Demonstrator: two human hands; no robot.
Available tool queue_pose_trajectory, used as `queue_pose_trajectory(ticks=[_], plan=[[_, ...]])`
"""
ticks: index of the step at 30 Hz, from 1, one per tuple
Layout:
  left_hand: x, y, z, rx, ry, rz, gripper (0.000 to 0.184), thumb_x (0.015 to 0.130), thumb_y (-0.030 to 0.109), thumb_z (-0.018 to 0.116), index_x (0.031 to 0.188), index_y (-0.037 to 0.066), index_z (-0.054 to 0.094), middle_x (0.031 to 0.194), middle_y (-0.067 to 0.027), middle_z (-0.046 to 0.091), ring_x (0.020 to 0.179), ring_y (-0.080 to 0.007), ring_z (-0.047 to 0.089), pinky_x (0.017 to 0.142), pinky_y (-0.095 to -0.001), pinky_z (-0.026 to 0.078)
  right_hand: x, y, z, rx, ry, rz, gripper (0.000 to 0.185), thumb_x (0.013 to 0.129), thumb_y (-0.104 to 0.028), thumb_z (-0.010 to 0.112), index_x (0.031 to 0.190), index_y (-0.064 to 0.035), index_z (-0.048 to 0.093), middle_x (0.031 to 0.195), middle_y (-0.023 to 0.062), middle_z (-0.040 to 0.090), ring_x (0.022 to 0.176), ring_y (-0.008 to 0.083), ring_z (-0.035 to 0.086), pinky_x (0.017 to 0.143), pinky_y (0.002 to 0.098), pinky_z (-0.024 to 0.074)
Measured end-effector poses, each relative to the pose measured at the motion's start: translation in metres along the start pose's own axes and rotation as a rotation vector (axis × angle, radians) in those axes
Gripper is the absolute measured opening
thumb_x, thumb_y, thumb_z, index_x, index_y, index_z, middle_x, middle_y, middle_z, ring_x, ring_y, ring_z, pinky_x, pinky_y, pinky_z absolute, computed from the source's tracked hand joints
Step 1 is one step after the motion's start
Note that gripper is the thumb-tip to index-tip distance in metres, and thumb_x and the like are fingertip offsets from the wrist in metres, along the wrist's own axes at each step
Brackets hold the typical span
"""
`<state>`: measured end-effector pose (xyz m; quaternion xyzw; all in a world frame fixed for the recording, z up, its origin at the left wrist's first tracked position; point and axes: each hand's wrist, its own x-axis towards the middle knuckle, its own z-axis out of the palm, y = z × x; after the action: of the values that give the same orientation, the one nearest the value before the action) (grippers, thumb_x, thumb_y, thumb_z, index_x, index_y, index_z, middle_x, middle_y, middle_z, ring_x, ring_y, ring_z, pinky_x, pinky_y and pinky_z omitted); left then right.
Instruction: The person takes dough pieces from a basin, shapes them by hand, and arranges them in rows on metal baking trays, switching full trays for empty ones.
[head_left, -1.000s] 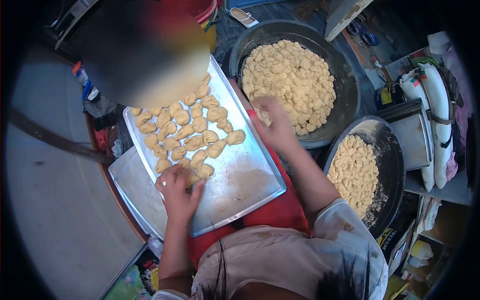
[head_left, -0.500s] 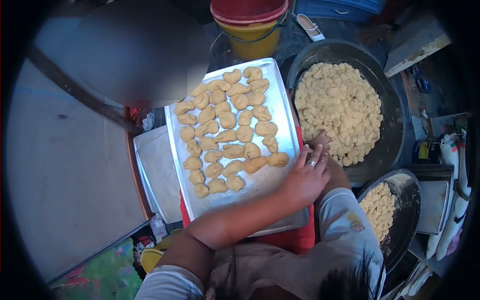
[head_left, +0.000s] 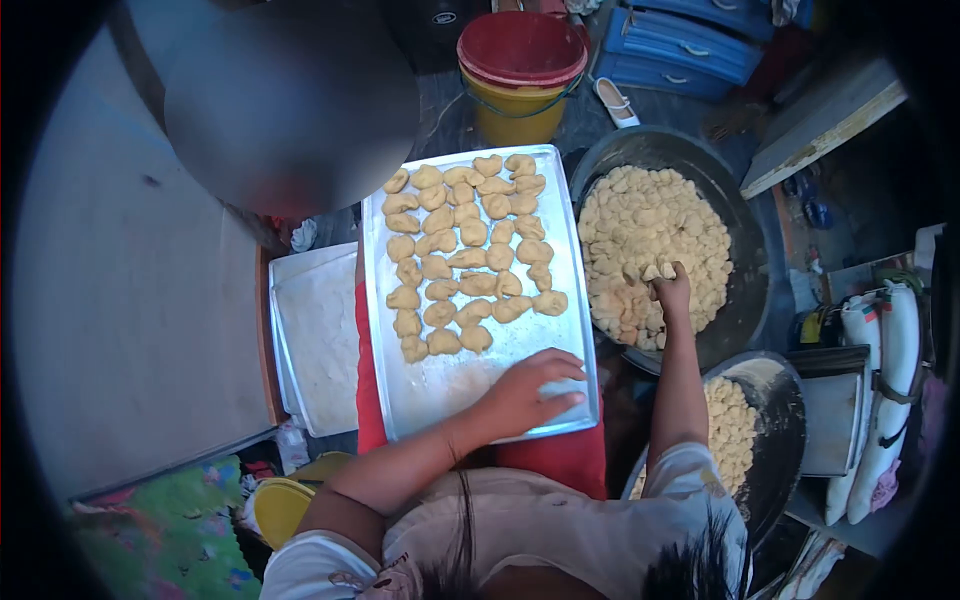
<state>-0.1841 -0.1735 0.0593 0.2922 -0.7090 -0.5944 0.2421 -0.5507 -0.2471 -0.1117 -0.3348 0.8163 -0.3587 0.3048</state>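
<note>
A metal baking tray (head_left: 515, 372) rests on my lap, with rows of small dough pieces (head_left: 475, 284) over its far and middle parts. Above the tray's near right part hovers my left hand (head_left: 530, 393), fingers loosely curved and thumb apart, holding nothing. My right hand (head_left: 675, 287) reaches into the large dark basin (head_left: 755, 245), its fingers closed on dough pieces (head_left: 655, 271). Beneath it lies a big heap of dough pieces (head_left: 655, 215). How many pieces the hand has cannot be seen.
A second dark basin (head_left: 785, 430) with more dough pieces stands near my right elbow. Beyond the tray are a red and yellow bucket (head_left: 520, 110), a white shoe (head_left: 615, 103) and blue drawers (head_left: 680, 50). More trays (head_left: 315, 340) lie at left. A blurred round shape covers the upper left.
My hands have separated: the right moved into the basin and closed on dough pieces, while the left drew back over the tray's near part. The view has shifted a little.
</note>
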Motion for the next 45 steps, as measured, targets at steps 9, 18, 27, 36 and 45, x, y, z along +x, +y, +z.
queue_pose_trajectory(ticks=[9, 18, 27, 36, 45], plan=[[-0.063, 0.015, 0.022, -1.327, 0.261, -0.319, 0.075, 0.092, 0.062, 0.042, 0.146, 0.013, 0.027, 0.14, -0.0147, 0.041, 0.124, -0.0286, 0.046, 0.104, -0.0472, 0.039, -0.263, -0.157, -0.023, 0.01, -0.36, -0.919, 0.04, 0.064, -0.003, 0.075, 0.097, -0.0058, 0.054, 0.098, 0.0124, 0.057, 0.089, 0.0295, 0.06, 0.074, 0.0346, 0.0481], [-0.151, -0.026, 0.023, -1.555, 0.36, -0.498, 0.049, 0.097, 0.051, 0.038, 0.122, 0.012, 0.053, 0.114, -0.0101, 0.061, 0.102, -0.0241, 0.062, 0.084, -0.0406, 0.053, -0.357, -0.187, 0.009, -0.209, -1.164, -0.807, 0.037, 0.077, -0.011, 0.07, 0.111, -0.0063, 0.06, 0.105, 0.0162, 0.061, 0.092, 0.0351, 0.064, 0.08, 0.0398, 0.0508], [-0.159, -0.02, 0.016, -1.546, 0.002, -0.302, 0.05, 0.093, 0.049, 0.047, 0.122, 0.009, 0.052, 0.103, -0.0137, 0.062, 0.091, -0.0307, 0.065, 0.054, -0.0325, 0.053, -0.36, -0.202, 0.013, -0.033, -0.892, -0.837, 0.037, 0.08, -0.016, 0.073, 0.113, -0.0047, 0.061, 0.089, 0.0088, 0.062, 0.082, 0.0147, 0.058, 0.072, 0.0275, 0.0481], [-0.161, -0.03, 0.014, -1.473, -0.088, -0.267, 0.047, 0.092, 0.046, 0.051, 0.118, 0.008, 0.054, 0.112, -0.0182, 0.058, 0.094, -0.0341, 0.064, 0.05, -0.0312, 0.051, -0.295, -0.183, 0.038, 0.341, -0.598, -0.514, 0.02, 0.083, -0.002, 0.067, 0.102, -0.0026, 0.06, 0.093, 0.0043, 0.064, 0.083, 0.009, 0.059, 0.076, 0.0232, 0.0476], [-0.159, -0.031, 0.01, -1.568, -0.045, -0.289, 0.048, 0.093, 0.048, 0.045, 0.119, 0.009, 0.053, 0.114, -0.018, 0.058, 0.097, -0.0344, 0.062, 0.052, -0.0329, 0.05, -0.238, -0.144, 0.085, -0.415, -0.14, -1.164, 0.029, 0.075, -0.015, 0.073, 0.101, -0.0053, 0.066, 0.099, 0.0122, 0.063, 0.092, 0.0286, 0.058, 0.078, 0.0366, 0.0478]])
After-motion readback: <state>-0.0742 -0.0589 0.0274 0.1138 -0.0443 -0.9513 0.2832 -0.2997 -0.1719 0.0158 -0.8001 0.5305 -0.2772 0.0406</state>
